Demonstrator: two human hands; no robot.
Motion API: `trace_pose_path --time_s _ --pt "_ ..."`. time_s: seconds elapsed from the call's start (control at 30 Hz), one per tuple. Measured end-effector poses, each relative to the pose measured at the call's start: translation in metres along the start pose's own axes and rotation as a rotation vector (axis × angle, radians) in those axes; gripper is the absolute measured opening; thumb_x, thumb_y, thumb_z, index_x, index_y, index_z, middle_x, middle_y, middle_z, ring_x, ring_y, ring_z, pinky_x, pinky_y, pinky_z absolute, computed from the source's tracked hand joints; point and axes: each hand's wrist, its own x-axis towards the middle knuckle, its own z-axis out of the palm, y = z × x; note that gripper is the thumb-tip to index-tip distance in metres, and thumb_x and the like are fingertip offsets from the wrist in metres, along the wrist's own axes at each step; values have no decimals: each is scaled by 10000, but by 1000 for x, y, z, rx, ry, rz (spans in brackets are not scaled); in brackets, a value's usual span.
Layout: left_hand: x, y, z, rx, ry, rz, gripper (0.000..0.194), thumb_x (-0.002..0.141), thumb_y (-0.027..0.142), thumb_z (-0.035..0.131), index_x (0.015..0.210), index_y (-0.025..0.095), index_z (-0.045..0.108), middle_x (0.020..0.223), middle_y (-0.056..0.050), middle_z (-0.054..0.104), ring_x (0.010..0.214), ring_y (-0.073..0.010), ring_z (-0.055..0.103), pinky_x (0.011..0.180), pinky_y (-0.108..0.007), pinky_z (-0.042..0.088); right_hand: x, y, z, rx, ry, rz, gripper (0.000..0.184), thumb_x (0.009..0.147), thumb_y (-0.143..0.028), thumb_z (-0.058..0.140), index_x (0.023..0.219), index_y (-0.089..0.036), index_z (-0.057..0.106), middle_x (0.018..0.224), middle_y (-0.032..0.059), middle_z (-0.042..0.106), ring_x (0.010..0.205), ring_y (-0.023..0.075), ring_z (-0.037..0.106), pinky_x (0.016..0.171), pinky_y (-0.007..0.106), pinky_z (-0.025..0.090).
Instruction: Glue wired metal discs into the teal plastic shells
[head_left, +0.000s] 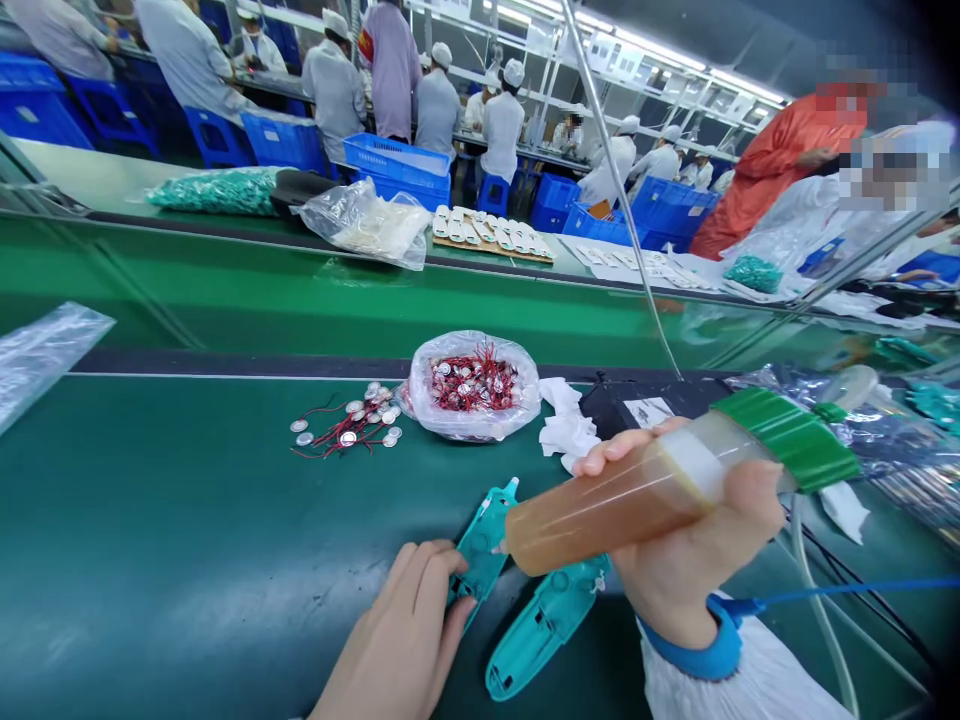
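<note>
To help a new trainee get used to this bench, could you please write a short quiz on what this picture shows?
1. What does the right hand hold?
A) an amber-filled dispensing barrel
B) a soldering iron
C) a pair of tweezers

2. True or false: the left hand is touching a teal plastic housing shell.

3. Fill in the blank: the loose metal discs on the green belt have ____ wires.

Key: 1. A; 2. True; 3. red
</note>
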Motion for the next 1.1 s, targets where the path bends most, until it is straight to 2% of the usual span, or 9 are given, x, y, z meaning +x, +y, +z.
trace_pose_path --time_s 0.13,0.3,0.5,0.77,1.1 --pt "2 -1 -1 -54 -65 -18 119 893 161 440 972 248 462 929 -38 597 786 -222 642 636 -368 571 -2 5 -4 -28 -11 -48 432 684 -664 511 789 -248 561 535 -12 626 439 212 594 426 338 483" --pt "8 1 -7 -41 -100 31 162 897 115 377 972 238 451 920 -48 589 783 -232 629 623 -396 565 -4 7 -2 -21 -49 -38 401 683 -643 523 775 -255 564 545 -17 627 437 208 592 424 333 488" --pt "12 5 -12 5 -104 76 189 872 83 345 926 218 465 871 -54 585 737 -233 621 591 -401 561 -5 7 -3 -27 -28 -9 420 664 -666 534 773 -261 557 535 -15 621 436 218 592 422 344 488" --pt "13 6 -12 23 -81 89 196 869 86 343 911 220 480 864 -49 595 731 -223 620 592 -369 556 -5 11 -1 -63 -65 -52 459 686 -680 513 782 -231 530 536 -11 616 442 218 592 433 349 486" --pt "12 4 -13 96 -52 114 185 895 118 328 970 223 459 796 -31 592 639 -219 629 504 -340 542 -6 12 -2 -55 -51 -54 447 699 -660 504 791 -223 524 540 -7 629 448 209 595 451 342 492"
